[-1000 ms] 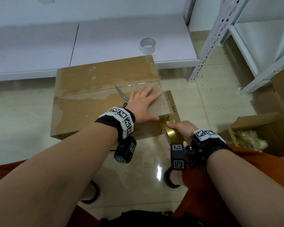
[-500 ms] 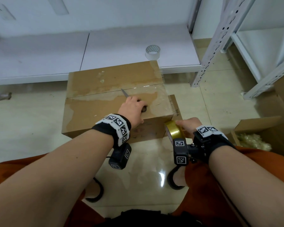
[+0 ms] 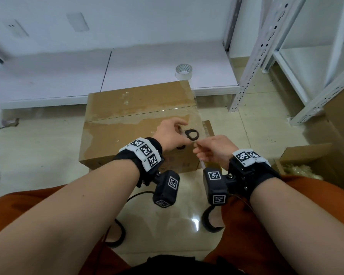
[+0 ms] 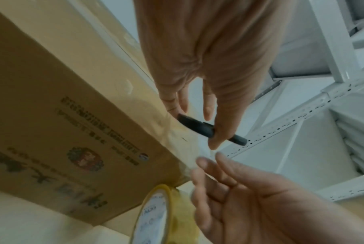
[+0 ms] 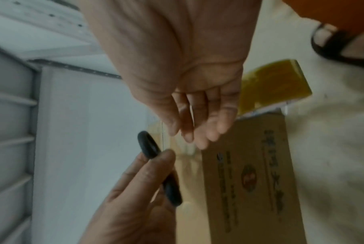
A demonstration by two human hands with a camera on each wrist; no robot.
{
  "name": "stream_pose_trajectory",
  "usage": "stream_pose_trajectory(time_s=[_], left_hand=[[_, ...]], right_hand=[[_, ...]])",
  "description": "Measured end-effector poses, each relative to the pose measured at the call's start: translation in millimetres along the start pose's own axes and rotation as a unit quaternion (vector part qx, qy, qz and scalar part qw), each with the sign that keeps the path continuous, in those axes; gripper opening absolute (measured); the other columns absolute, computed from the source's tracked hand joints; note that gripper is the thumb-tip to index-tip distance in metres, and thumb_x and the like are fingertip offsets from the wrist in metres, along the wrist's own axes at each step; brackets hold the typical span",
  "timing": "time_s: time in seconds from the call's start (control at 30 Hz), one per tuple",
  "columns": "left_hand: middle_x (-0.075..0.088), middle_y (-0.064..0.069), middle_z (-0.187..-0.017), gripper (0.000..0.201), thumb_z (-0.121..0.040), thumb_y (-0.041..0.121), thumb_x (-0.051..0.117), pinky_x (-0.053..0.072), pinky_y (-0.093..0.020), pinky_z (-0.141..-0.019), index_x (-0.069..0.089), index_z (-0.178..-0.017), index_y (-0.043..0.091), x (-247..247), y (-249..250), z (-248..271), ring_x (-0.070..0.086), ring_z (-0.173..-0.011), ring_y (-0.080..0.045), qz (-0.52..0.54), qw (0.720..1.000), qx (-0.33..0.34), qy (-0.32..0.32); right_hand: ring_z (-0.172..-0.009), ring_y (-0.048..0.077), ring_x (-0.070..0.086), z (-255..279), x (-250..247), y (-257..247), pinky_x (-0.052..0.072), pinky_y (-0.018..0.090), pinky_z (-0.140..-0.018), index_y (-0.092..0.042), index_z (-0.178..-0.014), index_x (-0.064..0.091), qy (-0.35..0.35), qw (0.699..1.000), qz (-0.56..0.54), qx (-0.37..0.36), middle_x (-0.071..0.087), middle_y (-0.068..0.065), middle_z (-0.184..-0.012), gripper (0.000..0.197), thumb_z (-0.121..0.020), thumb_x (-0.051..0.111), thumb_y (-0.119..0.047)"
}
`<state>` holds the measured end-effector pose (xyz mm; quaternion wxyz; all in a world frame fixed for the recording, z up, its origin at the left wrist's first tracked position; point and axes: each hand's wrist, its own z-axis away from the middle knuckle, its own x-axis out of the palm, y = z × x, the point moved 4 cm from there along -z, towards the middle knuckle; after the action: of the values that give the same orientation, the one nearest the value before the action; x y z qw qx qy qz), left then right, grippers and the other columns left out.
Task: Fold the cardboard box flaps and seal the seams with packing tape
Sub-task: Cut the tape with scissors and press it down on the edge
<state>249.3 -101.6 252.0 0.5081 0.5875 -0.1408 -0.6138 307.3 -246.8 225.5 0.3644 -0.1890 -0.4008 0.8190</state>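
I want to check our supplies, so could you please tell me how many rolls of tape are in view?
2: a clear roll on the white platform behind the box; a yellowish roll by the box's near right corner.

White perforated shelving uprights (image 3: pixel 252 56) on the right; open carton (image 3: pixel 314 157) by the right knee, filler inside — maybe straw, too blurry.

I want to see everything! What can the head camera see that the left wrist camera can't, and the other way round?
Only the head view shows the clear tape roll on the white platform and the open box of stuffing. Only the left wrist view shows the print on the cardboard box side and the yellow tape roll. Both show the left hand holding black scissors beside the right hand.
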Motion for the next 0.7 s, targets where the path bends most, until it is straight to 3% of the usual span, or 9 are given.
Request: stream_pose_trajectory(time_s=[0.07,0.13,0.2,0.27,0.33,0.4,0.47,0.6,0.7], left_hand=[[0.059,0.002,-0.116,0.064,-0.067,0.011,0.083,0.041,-0.004,-0.064,0.058,-0.125,0.019,6.5,4.4,4.4,0.057,-0.09,-0.004,0.027,0.999,-0.001,-0.025],[0.059,0.002,-0.115,0.067,-0.066,0.005,0.084,0.042,0.0,-0.056,0.057,-0.126,0.017,11.7,6.5,8.7,0.055,-0.083,0.003,0.045,0.998,-0.007,-0.035],[0.06,0.001,-0.115,0.069,-0.063,0.003,0.085,0.046,-0.005,-0.067,0.057,-0.125,0.016,13.2,6.7,11.0,0.059,-0.09,-0.001,0.06,0.998,-0.01,-0.032],[0.062,0.0,-0.115,0.07,-0.061,0.004,0.087,0.05,-0.019,-0.084,0.058,-0.123,0.017,13.5,8.4,13.5,0.061,-0.102,-0.011,0.065,0.998,-0.008,-0.024],[0.063,-0.001,-0.117,0.067,-0.061,0.002,0.086,0.05,-0.025,-0.09,0.059,-0.121,0.016,16.7,12.4,15.5,0.06,-0.106,-0.014,0.071,0.997,0.003,-0.02],[0.063,-0.003,-0.119,0.065,-0.062,0.0,0.084,0.049,-0.026,-0.092,0.06,-0.121,0.014,24.2,18.8,17.4,0.061,-0.107,-0.016,0.069,0.997,0.019,-0.028],[0.062,-0.005,-0.122,0.068,-0.064,-0.003,0.082,0.049,-0.025,-0.093,0.058,-0.125,0.013,32.1,24.3,18.9,0.06,-0.11,-0.017,0.075,0.996,0.026,-0.046],[0.054,-0.006,-0.127,0.088,-0.065,0.003,0.084,0.048,-0.028,-0.095,0.041,-0.14,0.024,37.1,24.2,17.1,0.055,-0.116,-0.018,0.116,0.991,-0.006,-0.073],[0.056,-0.005,-0.13,0.093,-0.067,0.012,0.084,0.045,-0.037,-0.102,0.035,-0.145,0.021,40.9,16.7,17.1,0.054,-0.117,-0.019,0.113,0.987,-0.066,-0.09]], right_hand=[[-0.061,0.019,0.061,1.1,7.0,0.7,0.055,0.026,-0.06,0.005,-0.096,0.062,-0.035,0.998,-0.051,0.019,0.068,0.014,-0.074,0.021,-0.091,0.061,-0.016],[-0.062,0.02,0.064,2.4,10.0,-0.5,0.058,0.026,-0.06,0.006,-0.101,0.06,-0.057,0.995,-0.082,0.029,0.068,0.014,-0.073,0.024,-0.091,0.062,-0.017],[-0.064,0.02,0.066,3.6,9.7,-1.6,0.058,0.028,-0.067,0.005,-0.103,0.061,-0.088,0.989,-0.11,0.036,0.067,0.014,-0.075,0.03,-0.086,0.067,-0.02],[-0.068,0.02,0.066,5.3,9.2,-2.6,0.057,0.028,-0.074,0.001,-0.099,0.064,-0.128,0.983,-0.124,0.048,0.066,0.012,-0.076,0.038,-0.075,0.074,-0.026],[-0.063,0.016,0.064,7.8,8.0,-2.8,0.057,0.024,-0.065,-0.003,-0.094,0.065,-0.142,0.982,-0.115,0.051,0.063,0.009,-0.074,0.038,-0.071,0.072,-0.031],[-0.053,0.012,0.059,8.8,4.2,-0.9,0.052,0.02,-0.05,-0.007,-0.088,0.066,-0.133,0.984,-0.102,0.062,0.061,0.005,-0.067,0.028,-0.076,0.07,-0.033],[-0.046,0.01,0.054,9.1,-1.6,0.6,0.046,0.019,-0.042,-0.007,-0.084,0.063,-0.125,0.984,-0.099,0.077,0.057,0.003,-0.059,0.026,-0.075,0.073,-0.03],[-0.05,0.013,0.058,8.3,-25.5,-8.2,0.051,0.021,-0.047,0.003,-0.087,0.066,-0.055,0.997,-0.034,0.048,0.065,0.012,-0.068,0.023,-0.075,0.074,-0.015],[-0.054,0.015,0.051,0.3,-52.9,-11.7,0.045,0.025,-0.052,0.001,-0.086,0.065,0.044,0.992,0.119,0.023,0.063,0.014,-0.078,0.014,-0.078,0.073,-0.008]])
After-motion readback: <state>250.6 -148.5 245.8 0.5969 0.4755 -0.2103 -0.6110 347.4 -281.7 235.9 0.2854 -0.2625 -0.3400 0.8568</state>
